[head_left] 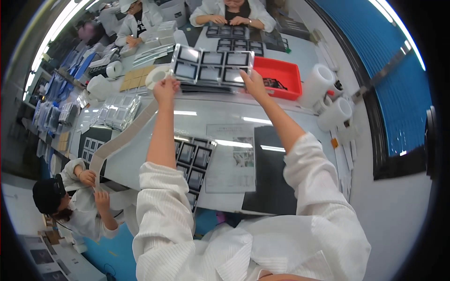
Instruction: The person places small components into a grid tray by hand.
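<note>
A clear plastic tray (212, 67) of black-framed rectangular panels is held out at arm's length over the far side of the table. My left hand (166, 90) is closed at its near left corner. On the right edge, my right hand (254, 85) grips the tray with the thumb on top and the other fingers hidden below. Beneath it, dark stacked trays (206, 88) show along the near edge. A second tray of black-framed panels (193, 164) lies nearer me, partly covered by my left forearm.
A red bin (293, 80) with dark parts stands beyond my right hand, near white rolls (318, 84). A printed sheet (229, 173) and black mat (269, 173) lie in front of me. At left, a co-worker (84, 201) holds a long pale strip (124, 136). Two people sit opposite.
</note>
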### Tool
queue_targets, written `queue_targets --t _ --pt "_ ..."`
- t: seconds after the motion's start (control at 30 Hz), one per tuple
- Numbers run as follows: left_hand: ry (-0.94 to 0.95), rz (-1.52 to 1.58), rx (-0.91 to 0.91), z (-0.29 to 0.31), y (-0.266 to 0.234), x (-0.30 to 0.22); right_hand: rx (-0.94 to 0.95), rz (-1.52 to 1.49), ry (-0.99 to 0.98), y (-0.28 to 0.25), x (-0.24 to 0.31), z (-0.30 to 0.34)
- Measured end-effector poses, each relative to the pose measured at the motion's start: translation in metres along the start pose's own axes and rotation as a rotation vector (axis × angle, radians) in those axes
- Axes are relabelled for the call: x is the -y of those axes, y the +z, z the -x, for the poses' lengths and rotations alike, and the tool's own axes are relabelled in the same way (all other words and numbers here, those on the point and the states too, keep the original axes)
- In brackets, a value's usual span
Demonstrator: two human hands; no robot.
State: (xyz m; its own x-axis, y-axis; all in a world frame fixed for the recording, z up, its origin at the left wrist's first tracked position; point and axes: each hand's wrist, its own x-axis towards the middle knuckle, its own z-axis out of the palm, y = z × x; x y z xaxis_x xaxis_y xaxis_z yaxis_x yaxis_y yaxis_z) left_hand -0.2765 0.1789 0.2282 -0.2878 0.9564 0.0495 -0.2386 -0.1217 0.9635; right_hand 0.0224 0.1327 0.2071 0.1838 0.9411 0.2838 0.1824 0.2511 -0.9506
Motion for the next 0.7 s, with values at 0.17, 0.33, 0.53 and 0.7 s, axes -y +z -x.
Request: queue_targets --t 0.17,0.33,0.53,0.7 --pt "0.213 -0.382 0.167 0.060 0.012 0.024 0.096 0.200 0.342 0.034 -0.070 -0.084" --pt "-0.193 -0.483 0.373 0.282 -0.031 0.027 -0.118 0.908 0.136 0.044 -0.078 -0.084" --pt "-0.338 -0.455 -0.108 0.363 -0.112 0.045 0.403 0.528 0.055 0.014 -0.067 0.057" --pt "-0.033 -0.770 -0.109 0.346 -0.142 0.055 0.519 0.348 -0.123 0.074 -0.058 0.180"
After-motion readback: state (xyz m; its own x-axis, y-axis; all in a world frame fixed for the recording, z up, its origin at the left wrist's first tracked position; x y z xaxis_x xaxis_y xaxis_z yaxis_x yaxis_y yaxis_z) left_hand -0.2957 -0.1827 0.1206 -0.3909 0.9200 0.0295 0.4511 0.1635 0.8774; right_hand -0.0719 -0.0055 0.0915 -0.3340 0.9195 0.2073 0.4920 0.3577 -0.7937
